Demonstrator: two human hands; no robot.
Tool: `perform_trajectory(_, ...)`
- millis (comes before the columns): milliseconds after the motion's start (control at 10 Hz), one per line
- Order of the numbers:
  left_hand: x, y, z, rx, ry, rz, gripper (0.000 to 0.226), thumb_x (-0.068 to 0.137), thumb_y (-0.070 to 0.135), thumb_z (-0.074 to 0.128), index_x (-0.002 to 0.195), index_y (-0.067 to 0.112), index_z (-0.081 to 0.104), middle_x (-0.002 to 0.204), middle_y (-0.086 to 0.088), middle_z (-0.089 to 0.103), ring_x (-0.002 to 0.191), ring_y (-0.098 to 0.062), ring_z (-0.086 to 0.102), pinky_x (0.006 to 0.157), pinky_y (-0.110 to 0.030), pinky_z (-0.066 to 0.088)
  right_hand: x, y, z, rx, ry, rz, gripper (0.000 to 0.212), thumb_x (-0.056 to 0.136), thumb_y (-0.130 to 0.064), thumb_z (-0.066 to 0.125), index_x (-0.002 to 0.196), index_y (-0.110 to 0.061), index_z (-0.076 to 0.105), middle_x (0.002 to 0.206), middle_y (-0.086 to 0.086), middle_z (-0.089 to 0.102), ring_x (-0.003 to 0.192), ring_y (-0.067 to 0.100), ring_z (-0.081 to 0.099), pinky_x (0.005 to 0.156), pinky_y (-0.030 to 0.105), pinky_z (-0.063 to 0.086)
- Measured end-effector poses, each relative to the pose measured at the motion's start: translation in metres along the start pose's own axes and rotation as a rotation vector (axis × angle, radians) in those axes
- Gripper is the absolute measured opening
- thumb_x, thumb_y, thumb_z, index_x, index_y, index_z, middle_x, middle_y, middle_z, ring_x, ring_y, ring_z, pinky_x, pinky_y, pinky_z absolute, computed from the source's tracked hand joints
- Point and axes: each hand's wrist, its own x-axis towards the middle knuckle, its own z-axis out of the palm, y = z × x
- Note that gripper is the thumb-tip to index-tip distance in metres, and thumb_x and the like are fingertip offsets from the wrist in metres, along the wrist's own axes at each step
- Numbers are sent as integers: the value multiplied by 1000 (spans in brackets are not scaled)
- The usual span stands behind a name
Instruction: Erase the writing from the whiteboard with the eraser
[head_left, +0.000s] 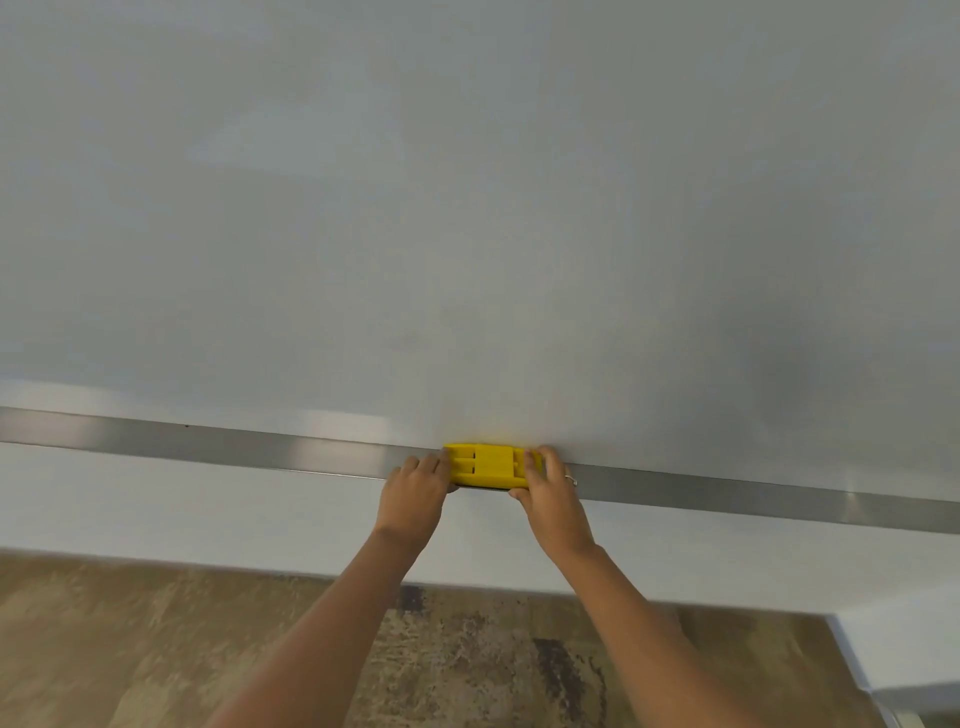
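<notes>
The whiteboard (467, 208) fills most of the view and runs off the top and both sides; no writing can be made out on its grey-white face, only soft reflections and a dim shadow at the right. The yellow eraser (487, 465) lies along the board's lower edge, across the metal frame strip (208, 441), and its ends are covered by fingers, so its full length cannot be seen; a dark underside shows only as a thin line beneath it. The left hand (415, 496) grips the eraser's left end, fingers curled over the top, thumb hidden beneath. The right hand (551, 493) grips the right end, fingers bent over the top and the thumb tip showing below at the near edge; a ring (571, 479) sits on one finger. Both bare forearms reach up from the bottom of the view, where they are cut off. Below the frame lie a white wall band (156, 509) and a mottled brown floor (130, 649).
</notes>
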Motion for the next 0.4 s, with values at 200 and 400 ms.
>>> perform_trajectory(200,-30,9,-21,-109,316,-19,63,97,33,58,148,2,38,149,-15,46,132,-34,50,96,-43,51,-19,-7,-17,-341,130,-99,60,99,-38,47,148,-11,26,151,14,28,139,29,29,106,35,40)
perform_trajectory(400,-56,28,-57,-118,545,-21,63,101,39,26,152,2,30,160,-15,26,147,-33,28,112,-50,35,-45,-23,-52,-387,368,-171,72,89,-33,65,144,1,34,150,22,34,136,41,36,106,50,42)
